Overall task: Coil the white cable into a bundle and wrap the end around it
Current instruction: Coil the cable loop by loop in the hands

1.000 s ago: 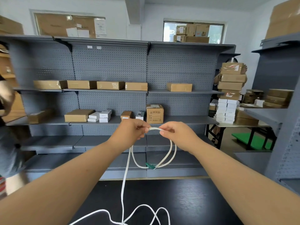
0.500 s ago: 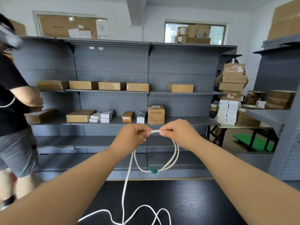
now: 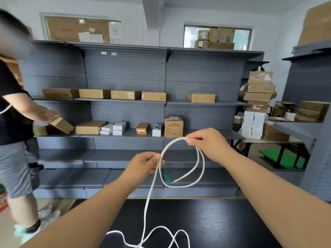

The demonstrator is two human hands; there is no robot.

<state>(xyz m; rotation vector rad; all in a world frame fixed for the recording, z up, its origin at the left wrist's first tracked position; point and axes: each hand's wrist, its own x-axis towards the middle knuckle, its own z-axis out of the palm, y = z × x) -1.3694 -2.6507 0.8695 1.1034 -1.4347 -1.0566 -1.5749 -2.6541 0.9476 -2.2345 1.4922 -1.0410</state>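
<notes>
My right grip [image 3: 207, 145] pinches the top of the thin white round cable [image 3: 146, 208] so its loops and green plug end [image 3: 167, 178] hang free below, while my left grip [image 3: 143, 165], lower beside it, pinches the running strand to feed slack from the black wood-grain desk [image 3: 223, 221].

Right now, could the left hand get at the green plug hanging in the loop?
Probably yes: the green plug hangs free just below the left hand, nothing between them, though that hand pinches the white cable and would have to release it.
</notes>
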